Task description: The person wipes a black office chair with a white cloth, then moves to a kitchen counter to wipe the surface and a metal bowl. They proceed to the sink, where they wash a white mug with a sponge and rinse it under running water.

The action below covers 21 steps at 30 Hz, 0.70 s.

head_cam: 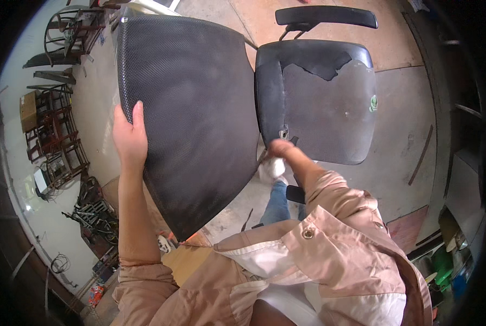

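A black office chair with a mesh backrest (194, 106) and a padded seat (328, 114) lies before me. My left hand (132, 136) grips the outer edge of the backrest, thumb on the mesh side. The seat's dark cover is torn, with a ragged flap (328, 69) and a worn grey surface. My right hand (280, 148), blurred, is at the near corner where seat and backrest meet. A blurred white thing (272, 168) shows just below it; whether I hold it is unclear. One black armrest (326, 17) sticks out beyond the seat.
Dark metal and wooden frames (53, 126) are stacked along the left wall, with a cardboard box (28, 111). A tangled heap of metal parts (96, 216) lies nearer. At right are a reddish board (408, 226), a thin strip (421, 155) and a green item (442, 265).
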Each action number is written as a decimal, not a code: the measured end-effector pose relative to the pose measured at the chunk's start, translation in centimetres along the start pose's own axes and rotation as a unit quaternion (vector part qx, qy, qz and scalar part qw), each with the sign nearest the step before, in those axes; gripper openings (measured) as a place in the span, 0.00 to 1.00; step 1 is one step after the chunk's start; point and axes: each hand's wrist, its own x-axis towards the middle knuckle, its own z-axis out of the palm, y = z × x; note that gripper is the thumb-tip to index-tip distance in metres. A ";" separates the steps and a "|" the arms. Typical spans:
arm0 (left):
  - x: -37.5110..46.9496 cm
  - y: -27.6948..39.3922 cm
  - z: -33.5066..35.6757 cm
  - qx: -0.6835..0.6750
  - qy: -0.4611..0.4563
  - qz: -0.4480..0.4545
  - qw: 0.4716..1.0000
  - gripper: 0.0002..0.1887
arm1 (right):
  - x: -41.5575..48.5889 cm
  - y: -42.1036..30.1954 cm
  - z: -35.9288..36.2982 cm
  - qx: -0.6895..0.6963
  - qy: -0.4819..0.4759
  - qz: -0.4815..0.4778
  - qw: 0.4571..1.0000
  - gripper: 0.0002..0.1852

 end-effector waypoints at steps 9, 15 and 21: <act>-0.1 0.5 0.0 -0.016 0.001 -0.042 0.999 0.14 | -17.7 10.8 -4.9 0.222 0.345 0.108 0.905 0.19; -0.3 0.0 0.1 -0.020 0.003 -0.036 0.999 0.15 | -30.8 9.3 1.3 0.217 0.339 0.188 0.896 0.15; -0.2 -0.5 0.3 -0.015 0.015 0.016 1.000 0.15 | -35.6 8.8 3.8 0.202 0.444 0.264 0.832 0.17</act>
